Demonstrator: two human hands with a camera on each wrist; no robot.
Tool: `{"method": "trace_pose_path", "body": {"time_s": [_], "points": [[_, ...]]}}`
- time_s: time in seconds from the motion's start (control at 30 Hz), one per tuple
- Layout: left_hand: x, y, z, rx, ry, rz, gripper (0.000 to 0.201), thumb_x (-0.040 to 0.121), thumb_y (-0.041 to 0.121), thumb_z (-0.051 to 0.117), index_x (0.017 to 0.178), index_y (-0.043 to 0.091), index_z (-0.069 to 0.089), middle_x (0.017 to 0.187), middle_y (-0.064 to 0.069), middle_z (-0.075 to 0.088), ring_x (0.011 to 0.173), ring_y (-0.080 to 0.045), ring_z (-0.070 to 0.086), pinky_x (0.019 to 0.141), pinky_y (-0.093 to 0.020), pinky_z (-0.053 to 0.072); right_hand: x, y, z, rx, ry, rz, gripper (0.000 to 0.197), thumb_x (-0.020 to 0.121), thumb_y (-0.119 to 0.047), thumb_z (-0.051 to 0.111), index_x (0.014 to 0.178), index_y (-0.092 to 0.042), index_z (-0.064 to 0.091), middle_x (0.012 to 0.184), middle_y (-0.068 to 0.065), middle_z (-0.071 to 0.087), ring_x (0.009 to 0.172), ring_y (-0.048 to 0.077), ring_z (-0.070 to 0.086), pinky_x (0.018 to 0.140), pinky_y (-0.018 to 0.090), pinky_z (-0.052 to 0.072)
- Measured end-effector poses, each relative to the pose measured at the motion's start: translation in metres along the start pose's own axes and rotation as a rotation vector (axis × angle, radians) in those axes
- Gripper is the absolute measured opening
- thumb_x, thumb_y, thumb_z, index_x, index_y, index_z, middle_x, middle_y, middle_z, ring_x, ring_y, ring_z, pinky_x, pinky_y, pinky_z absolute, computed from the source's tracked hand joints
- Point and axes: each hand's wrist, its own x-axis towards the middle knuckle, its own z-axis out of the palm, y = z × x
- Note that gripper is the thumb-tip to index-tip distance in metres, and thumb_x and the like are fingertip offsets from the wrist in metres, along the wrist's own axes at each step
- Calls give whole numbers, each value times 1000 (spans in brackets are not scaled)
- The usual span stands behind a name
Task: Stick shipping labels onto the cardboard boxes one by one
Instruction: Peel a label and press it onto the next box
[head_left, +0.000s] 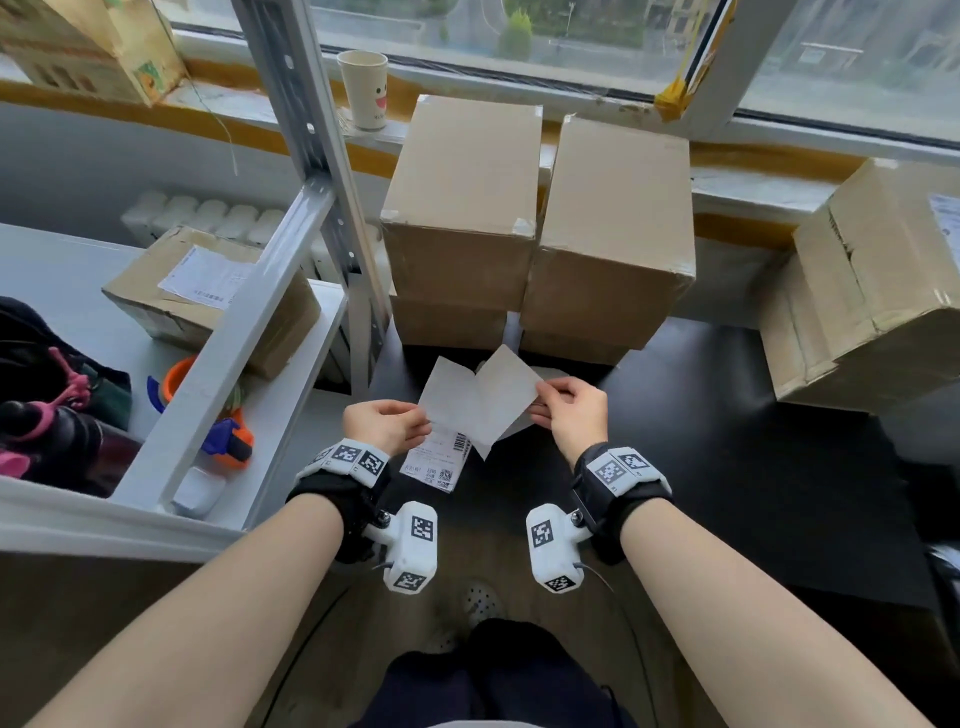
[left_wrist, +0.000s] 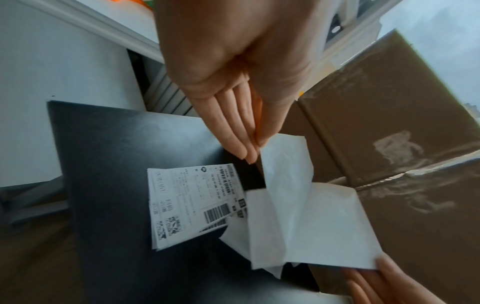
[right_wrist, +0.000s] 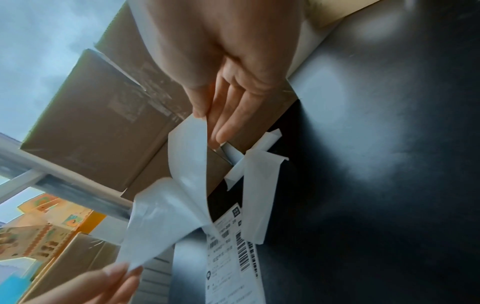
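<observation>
On the white shelf (head_left: 62, 280) at far left a cardboard box with a label (head_left: 208, 296) lies tilted, and an orange and blue tape dispenser (head_left: 228, 441) sits near the shelf's front edge. A paper cup (head_left: 363, 88) stands on the window sill (head_left: 753, 182) behind the shelf's upright post.

The left hand (head_left: 387, 423) hovers over the near left corner of the black desk (head_left: 753, 441). Its grip is a pinch: in the left wrist view the thumb and straight fingers (left_wrist: 233, 131) close on the left edge of one white sheet (head_left: 457, 402). Just under that hand a stack of printed shipping labels (head_left: 439, 462) lies flat at the desk's near left edge, barcodes up.

Between the hands the paper is in two layers, joined low in the middle and spread apart at the top in a V; I cannot tell which layer is label and which is backing. The right hand (head_left: 574, 410) pinches the right layer (head_left: 511, 387) between thumb and fingertips at its right corner. A curled strip of white paper (right_wrist: 259, 185) lies on the desk below the right hand.

Behind the paper, along the desk's far edge, two stacks of plain cardboard boxes stand side by side and touching: the left stack (head_left: 462, 218) and the right stack (head_left: 615, 228). Another stack of boxes (head_left: 872, 291) sits at the desk's right edge, well apart from them.
</observation>
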Motion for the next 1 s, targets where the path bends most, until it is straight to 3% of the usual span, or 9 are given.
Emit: {"method": "trace_pose_path", "body": {"time_s": [0.07, 0.27, 0.4, 0.53, 0.6, 0.73, 0.83, 0.9, 1.0], "points": [[8, -11, -3, -10, 35, -32, 9, 81, -5, 65, 73, 0, 64, 64, -16, 66, 49, -13, 67, 62, -24, 58, 5, 1, -5, -7, 42, 18, 10, 92, -13, 58, 95, -5, 62, 81, 14, 68, 70, 21, 68, 61, 25, 58], [31, -45, -8, -16, 38, -133, 8, 84, -5, 60, 78, 0, 61, 49, -3, 66, 47, -10, 67, 56, -20, 57, 15, 6, -22, -29, 151, 37, 10, 93, -15, 55, 96, -7, 60, 77, 10, 67, 66, 21, 69, 55, 28, 56], [41, -60, -9, -50, 88, -183, 16, 86, -6, 59, 71, 0, 58, 43, -4, 64, 43, -11, 65, 54, -20, 56, 17, 9, -31, -79, 217, 3, 7, 93, -14, 53, 90, -10, 58, 77, 12, 67, 61, 19, 68, 48, 22, 53], [48, -69, -11, -18, 135, -181, 13, 85, -6, 59, 73, -1, 59, 54, -11, 66, 43, -9, 65, 58, -22, 56, 16, 10, -37, -125, 269, -29, 8, 94, -15, 53, 91, -10, 59, 76, 10, 67, 60, 17, 67, 44, 19, 51], [49, -69, -11, 12, 140, -170, 13, 84, -6, 59, 73, -1, 60, 51, -8, 66, 44, -9, 65, 59, -21, 56, 16, 8, -37, -123, 263, -35, 8, 94, -15, 53, 89, -11, 58, 75, 9, 67, 60, 17, 68, 44, 19, 51], [51, -67, -10, 141, 162, -167, 13, 78, -3, 67, 73, 3, 57, 62, -14, 65, 66, -25, 69, 76, -36, 58, 13, 4, -32, -139, 208, -49, 8, 94, -16, 53, 87, -14, 57, 74, 6, 67, 62, 17, 68, 48, 21, 53], [51, -65, -11, 217, 139, -160, 17, 76, -2, 70, 71, 1, 55, 55, -11, 66, 74, -32, 69, 83, -43, 56, 9, 0, -28, -139, 171, -55, 8, 94, -16, 54, 90, -12, 59, 73, 4, 66, 63, 15, 68, 51, 23, 53], [50, -62, -12, 218, 107, -170, 13, 80, -2, 67, 85, -6, 55, 62, -14, 65, 70, -29, 65, 83, -44, 56, 6, -1, -24, -126, 147, -55, 9, 93, -16, 54, 92, -10, 61, 72, 3, 66, 62, 14, 67, 51, 22, 53], [47, -58, -13, 244, 97, -178, 37, 84, 0, 63, 117, -8, 49, 75, -20, 62, 66, -27, 61, 76, -39, 54, -1, -4, -21, -115, 121, -64, 8, 93, -16, 55, 89, -12, 60, 72, 2, 66, 61, 13, 67, 51, 21, 52]]}}
